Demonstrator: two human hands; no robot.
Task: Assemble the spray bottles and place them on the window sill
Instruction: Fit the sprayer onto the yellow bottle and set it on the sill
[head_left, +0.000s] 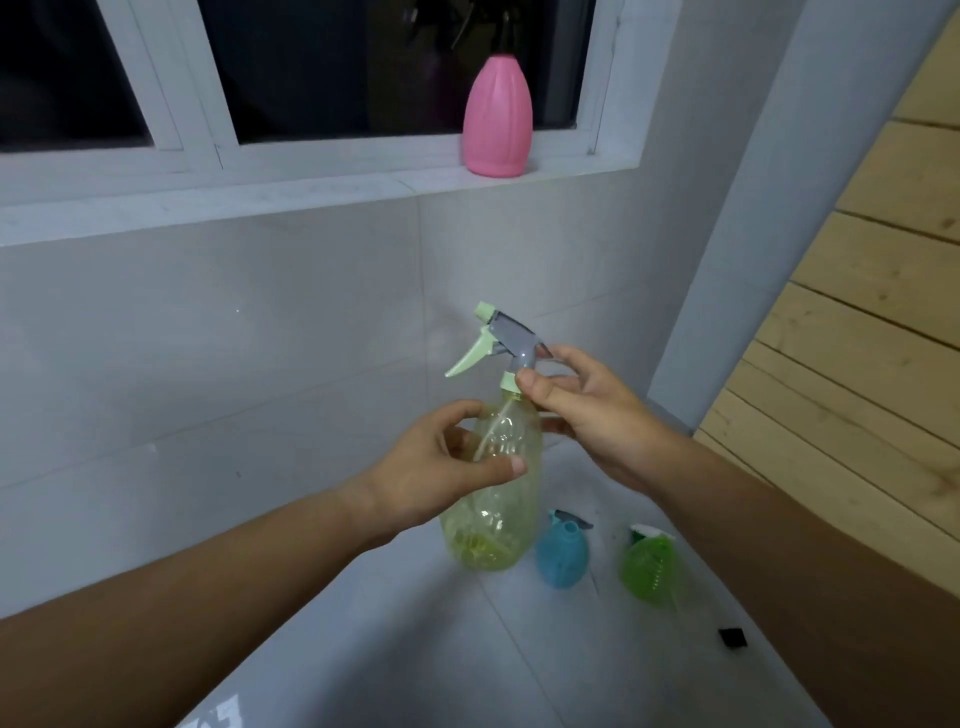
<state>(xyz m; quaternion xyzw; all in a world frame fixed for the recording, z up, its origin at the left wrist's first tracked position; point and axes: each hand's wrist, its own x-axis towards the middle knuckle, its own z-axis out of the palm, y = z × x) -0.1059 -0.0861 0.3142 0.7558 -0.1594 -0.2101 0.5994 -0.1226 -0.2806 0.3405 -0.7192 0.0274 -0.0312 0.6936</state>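
I hold a clear yellow spray bottle (493, 525) in mid-air below the window. My left hand (441, 467) wraps its upper body. A grey and pale green trigger head (498, 338) sits on the neck, its tube inside the bottle, and my right hand (587, 410) pinches the head's collar. A pink bottle (497, 119) with a dark sprayer stands on the white window sill (260, 197). A blue bottle (562, 556) and a green bottle (649, 571) stand on the floor below.
A grey tiled wall (208, 364) runs under the sill. A wooden slatted panel (857, 338) rises on the right. A small black piece (732, 637) lies on the grey floor tiles near the green bottle.
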